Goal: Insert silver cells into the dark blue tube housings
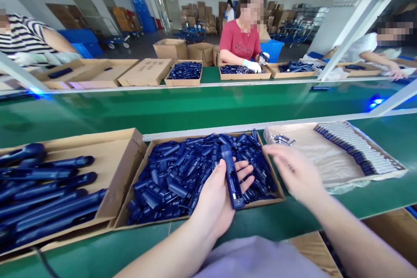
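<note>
Head view: 1 blue casing [233,182] up in the left hand [221,193], above the parts box [267,203]!
Left grip: thumb pinning it, fingers spread behind.
Right hand [298,176]: blurred, by the cylinder tray [329,163]; can't tell its grip.

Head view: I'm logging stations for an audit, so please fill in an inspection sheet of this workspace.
Surface: green bench, bearing open cartons.
Job's things: blue casing in the left hand; blue pieces heaped in the middle carton; longer blue pieces in the left carton; silver-and-blue cylinders lined up in the right tray.
Clutter: a few loose cylinders near the tray's far left corner.
Hands: left, thumb over the casing; right hand, blurred, by the tray's left side, no held thing visible.
Cables: dark cable-like strand, lower left.
Surroundings: co-worker in red opposite, others alongside; stacked boxes behind.
</note>
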Tool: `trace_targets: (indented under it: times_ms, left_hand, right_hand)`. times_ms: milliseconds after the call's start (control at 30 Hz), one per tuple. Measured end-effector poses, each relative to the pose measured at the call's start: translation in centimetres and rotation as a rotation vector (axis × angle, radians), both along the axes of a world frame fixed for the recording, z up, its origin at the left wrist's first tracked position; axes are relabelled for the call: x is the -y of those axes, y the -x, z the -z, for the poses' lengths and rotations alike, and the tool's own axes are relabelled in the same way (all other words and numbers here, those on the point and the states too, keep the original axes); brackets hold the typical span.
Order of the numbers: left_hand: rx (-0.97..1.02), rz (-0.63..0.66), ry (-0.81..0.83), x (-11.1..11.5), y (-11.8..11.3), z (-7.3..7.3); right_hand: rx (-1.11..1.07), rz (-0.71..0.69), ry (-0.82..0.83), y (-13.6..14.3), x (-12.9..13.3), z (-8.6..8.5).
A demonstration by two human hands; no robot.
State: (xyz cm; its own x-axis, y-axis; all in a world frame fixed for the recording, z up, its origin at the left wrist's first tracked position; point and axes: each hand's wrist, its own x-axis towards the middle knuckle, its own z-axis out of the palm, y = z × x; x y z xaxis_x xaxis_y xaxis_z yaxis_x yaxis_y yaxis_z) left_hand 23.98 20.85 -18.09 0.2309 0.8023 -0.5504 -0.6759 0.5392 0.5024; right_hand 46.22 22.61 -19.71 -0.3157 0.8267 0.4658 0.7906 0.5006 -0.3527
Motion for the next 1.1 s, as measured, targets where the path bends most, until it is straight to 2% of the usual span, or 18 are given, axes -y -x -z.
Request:
trace_targets:
  times_ms: [33, 100, 200, 267, 333, 433, 533, 567, 600, 667, 733, 833, 1000, 1100]
  left_hand:
    - [-0.016, 0.020, 0.014, 0.1, 0.0, 0.0]
    - [-0.037, 0.071, 0.043, 0.2, 0.1, 0.2]
    - [-0.007, 0.162, 0.054, 0.3, 0.1, 0.3]
    - [0.019, 0.210, 0.077, 0.4, 0.0, 0.3]
    - [0.011, 0.226, 0.102, 0.5, -0.1, 0.2]
    - [-0.049, 0.200, 0.074, 0.4, -0.3, 0.3]
    - [-0.088, 0.188, 0.040, 0.3, -0.7, 0.5]
    - [-0.084, 0.193, 0.033, 0.2, -0.9, 0.6]
    - [-0.075, 0.199, 0.025, 0.2, -1.1, 0.6]
    - [-0.065, 0.213, -0.007, 0.1, -1.5, 0.7]
    - [-0.075, 0.227, -0.039, 0.2, -1.6, 0.7]
    - [-0.099, 0.234, -0.042, 0.3, -1.6, 0.7]
    - [-0.103, 0.264, -0.059, 0.4, -1.4, 0.8]
    - [-0.087, 0.258, -0.036, 0.5, -1.3, 0.9]
  right_hand:
    - [0.107, 0.220, 0.072, -2.6, -1.6, 0.5]
    - [0.198, 0.353, 0.174, -7.5, -4.7, 1.6]
    - [0.320, 0.308, 0.318, -12.0, -7.8, 3.2]
    - [0.375, 0.254, 0.383, -13.1, -8.6, 3.9]
    - [0.398, 0.261, 0.405, -13.3, -8.7, 4.0]
    - [0.359, 0.338, 0.389, -11.8, -7.4, 3.0]
    - [0.227, 0.305, 0.366, -7.3, -3.7, 1.3]
    - [0.165, 0.230, 0.371, -5.3, -2.0, 0.7]
    - [-0.007, 0.123, 0.370, -3.2, -0.3, 0.2]
    - [-0.172, -0.089, 0.462, 0.5, 2.6, -0.5]
    - [-0.240, -0.158, 0.411, 2.9, 4.4, -0.8]
    - [-0.245, -0.127, 0.301, 3.8, 5.0, -0.8]
    - [-0.197, -0.242, 0.224, 4.0, 4.2, -0.4]
    - [-0.171, -0.243, 0.188, 5.0, 4.3, -0.3]
